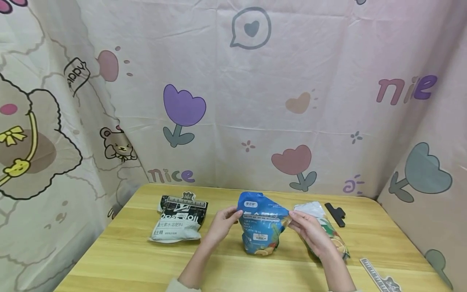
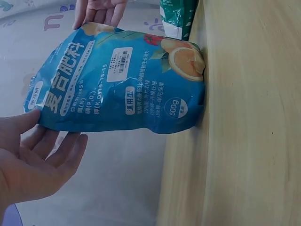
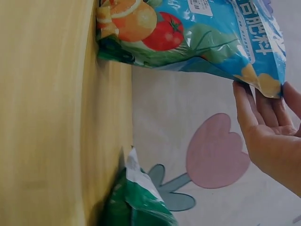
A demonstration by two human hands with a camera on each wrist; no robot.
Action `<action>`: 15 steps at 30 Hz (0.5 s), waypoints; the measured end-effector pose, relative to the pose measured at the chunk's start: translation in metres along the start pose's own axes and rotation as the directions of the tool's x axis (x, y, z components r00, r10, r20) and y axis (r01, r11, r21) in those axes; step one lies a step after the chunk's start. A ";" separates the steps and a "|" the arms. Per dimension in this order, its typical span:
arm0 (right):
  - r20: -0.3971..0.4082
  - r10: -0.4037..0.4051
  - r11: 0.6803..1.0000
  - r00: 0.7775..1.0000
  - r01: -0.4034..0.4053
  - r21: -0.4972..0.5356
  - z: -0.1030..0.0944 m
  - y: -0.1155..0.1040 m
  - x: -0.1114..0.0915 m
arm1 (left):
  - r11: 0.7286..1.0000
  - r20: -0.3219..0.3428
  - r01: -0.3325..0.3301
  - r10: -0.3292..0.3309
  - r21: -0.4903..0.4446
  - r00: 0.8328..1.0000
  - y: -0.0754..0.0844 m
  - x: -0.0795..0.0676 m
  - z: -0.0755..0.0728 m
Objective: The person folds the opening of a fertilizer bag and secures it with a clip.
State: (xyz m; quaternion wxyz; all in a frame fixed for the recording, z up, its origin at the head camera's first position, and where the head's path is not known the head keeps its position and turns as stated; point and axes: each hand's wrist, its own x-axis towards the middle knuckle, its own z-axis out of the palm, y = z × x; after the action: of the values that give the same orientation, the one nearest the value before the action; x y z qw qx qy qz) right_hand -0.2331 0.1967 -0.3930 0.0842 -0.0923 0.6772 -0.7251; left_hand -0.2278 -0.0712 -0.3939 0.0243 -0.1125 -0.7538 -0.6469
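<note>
A blue fertilizer bag [image 1: 260, 231] with fruit pictures stands upright at the middle of the table, its top slanting down to the right. My left hand [image 1: 220, 225] pinches its left edge near the top between thumb and fingers. On the opposite side, my right hand [image 1: 313, 233] pinches the upper right corner. In the left wrist view the bag's printed front [image 2: 122, 80] and its barcode label show, with its bottom at the wooden tabletop. The right wrist view has my right hand [image 3: 270, 134] with thumb and fingers at the bag's corner.
A green and white bag [image 1: 337, 239] lies behind my right forearm. Beside it is a black bag clip [image 1: 335, 215]; a white patterned clip [image 1: 381, 276] lies near the right front. At left sits a black and white fertilizer bag [image 1: 178, 225] with a clip [image 1: 187, 201] across its top. A printed curtain [image 1: 233, 101] surrounds the table.
</note>
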 end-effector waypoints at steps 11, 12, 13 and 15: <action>-0.007 -0.805 0.493 0.593 0.663 -0.564 0.018 -0.002 0.001 | 0.680 -0.108 -0.548 0.669 0.487 0.735 0.012 -0.006 0.012; 0.052 -0.841 0.412 0.539 0.698 -0.585 0.023 -0.005 0.001 | 0.625 -0.057 -0.587 0.708 0.514 0.704 0.013 -0.005 0.013; 0.115 -0.857 0.341 0.502 0.721 -0.603 0.026 -0.006 0.002 | 0.578 -0.006 -0.612 0.729 0.540 0.684 0.013 -0.004 0.014; 0.215 -0.853 0.254 0.475 0.738 -0.625 0.031 -0.006 0.004 | 0.517 0.082 -0.632 0.733 0.578 0.675 0.013 -0.001 0.016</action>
State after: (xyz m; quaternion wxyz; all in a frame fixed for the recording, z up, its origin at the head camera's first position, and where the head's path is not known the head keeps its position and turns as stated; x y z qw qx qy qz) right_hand -0.2293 0.1665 -0.3847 -0.3884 -0.3832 0.7424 -0.3888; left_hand -0.2222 -0.0536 -0.3842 0.3742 -0.3313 -0.7971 -0.3390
